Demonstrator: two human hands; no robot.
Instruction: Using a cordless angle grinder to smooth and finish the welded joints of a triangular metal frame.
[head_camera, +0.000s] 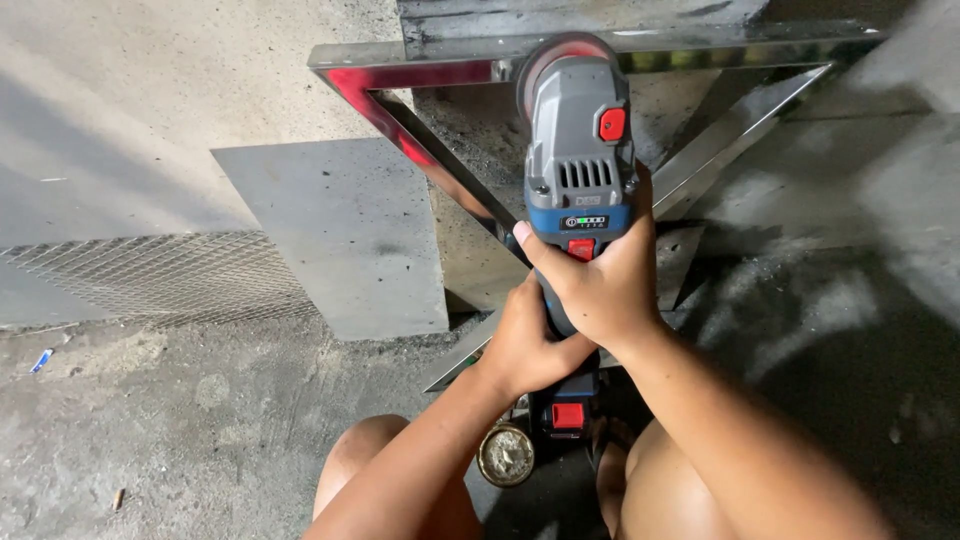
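- Both hands are wrapped around the grey-and-blue cordless angle grinder with red buttons (578, 170); the right hand (600, 290) grips the body just behind the blue band, fingers closed firmly round it, thumb lying across the near face.
- The left hand (525, 345) is curled tight around the narrower handle directly below the right-hand fingers, just above the red-latched battery pack (566, 412).
- The grinder's disc end sits well beyond the fingertips, touching or just over the top bar of the shiny, mirror-polished steel frame (440, 70); whether it truly touches cannot be told.
- To do this well, I judge the two-handed grip should stay stacked and firm, wrists straight, disc held at a shallow angle along the bar.
- Knees sit near the tool; keeping them back from the frame's diagonal bars (740, 125) seems wise.
- A flat grey metal sheet (335, 230) lies left of the hands.
- A small round worn disc (506, 455) rests below the left wrist.
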